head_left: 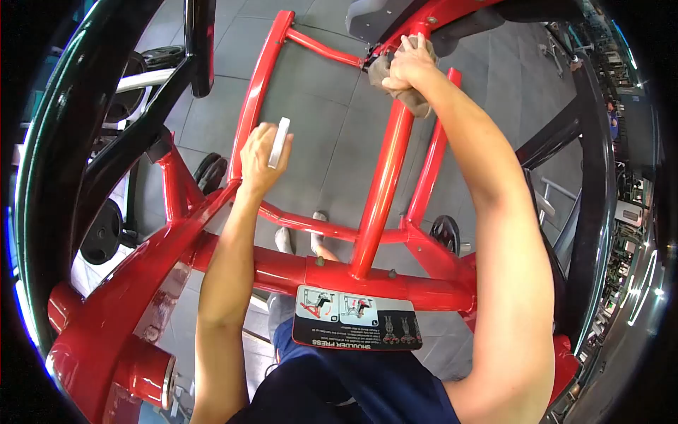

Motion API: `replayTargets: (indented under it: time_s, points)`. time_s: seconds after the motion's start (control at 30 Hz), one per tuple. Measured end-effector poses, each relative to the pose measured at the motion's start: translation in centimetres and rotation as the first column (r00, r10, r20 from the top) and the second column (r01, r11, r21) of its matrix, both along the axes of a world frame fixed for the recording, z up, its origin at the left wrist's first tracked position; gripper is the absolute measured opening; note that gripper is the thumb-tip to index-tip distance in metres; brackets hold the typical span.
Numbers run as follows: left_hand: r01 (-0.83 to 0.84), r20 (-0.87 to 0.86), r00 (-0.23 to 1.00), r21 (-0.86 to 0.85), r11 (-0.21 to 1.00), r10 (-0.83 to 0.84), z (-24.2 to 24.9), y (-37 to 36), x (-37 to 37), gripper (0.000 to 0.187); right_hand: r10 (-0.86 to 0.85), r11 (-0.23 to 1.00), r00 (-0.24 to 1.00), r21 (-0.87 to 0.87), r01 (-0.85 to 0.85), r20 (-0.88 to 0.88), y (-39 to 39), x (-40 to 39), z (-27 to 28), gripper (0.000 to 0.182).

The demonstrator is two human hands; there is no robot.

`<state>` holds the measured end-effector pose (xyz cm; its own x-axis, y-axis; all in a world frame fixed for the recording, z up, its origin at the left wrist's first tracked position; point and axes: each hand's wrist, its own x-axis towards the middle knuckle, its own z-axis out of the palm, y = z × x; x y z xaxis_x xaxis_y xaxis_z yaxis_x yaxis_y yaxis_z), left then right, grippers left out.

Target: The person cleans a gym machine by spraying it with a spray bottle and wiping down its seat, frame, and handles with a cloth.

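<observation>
My left hand [263, 157] is closed around a slim white rectangular object [280, 143], whose exact kind I cannot make out. It is held above the floor, beside the left red rail. At the top, my right hand [412, 65] lies over a crumpled grey-brown cloth [418, 103], its fingers bent onto it. The cloth is bunched against the upper end of a red post [385, 187] of a shoulder press machine. How far the cloth wraps round the post is hidden by the hand.
A printed instruction plate [357, 319] is fixed to the red crossbar [282, 268] in front of my body. Thick black tubes [592, 191] curve up on both sides. A dark grey pad [378, 18] sits beyond the cloth. Weight plates [102, 232] stand at left, over grey floor tiles [300, 106].
</observation>
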<state>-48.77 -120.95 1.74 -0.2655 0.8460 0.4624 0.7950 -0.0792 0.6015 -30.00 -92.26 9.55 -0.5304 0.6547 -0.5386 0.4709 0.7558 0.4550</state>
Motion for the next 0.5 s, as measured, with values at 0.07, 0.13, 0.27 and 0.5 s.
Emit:
replayTargets:
  time_s: [0.07,0.13,0.27,0.5]
  points:
    - [-0.015,0.045,0.999,-0.010,1.000,0.015,0.4,0.2,-0.3,0.010,0.015,0.999,0.991,-0.037,-0.010,0.136,-2.5,-1.0,-1.6,0.054]
    - [-0.008,0.032,0.999,-0.035,0.999,0.009,-0.2,0.1,-0.4,0.015,0.046,0.992,0.966,-0.125,-0.014,0.256,-7.9,-2.1,-2.3,0.049]
    - [-0.009,0.035,0.999,-0.050,0.999,0.011,-0.9,0.6,-0.7,0.017,0.033,0.604,0.970,-0.778,0.174,0.243,-26.7,1.3,-1.4,0.036]
    - [0.047,0.040,0.998,-0.078,0.996,-0.044,-0.4,0.9,-0.2,0.014,0.230,0.707,0.971,-0.697,-0.120,0.067,-24.0,1.2,-2.1,0.036]
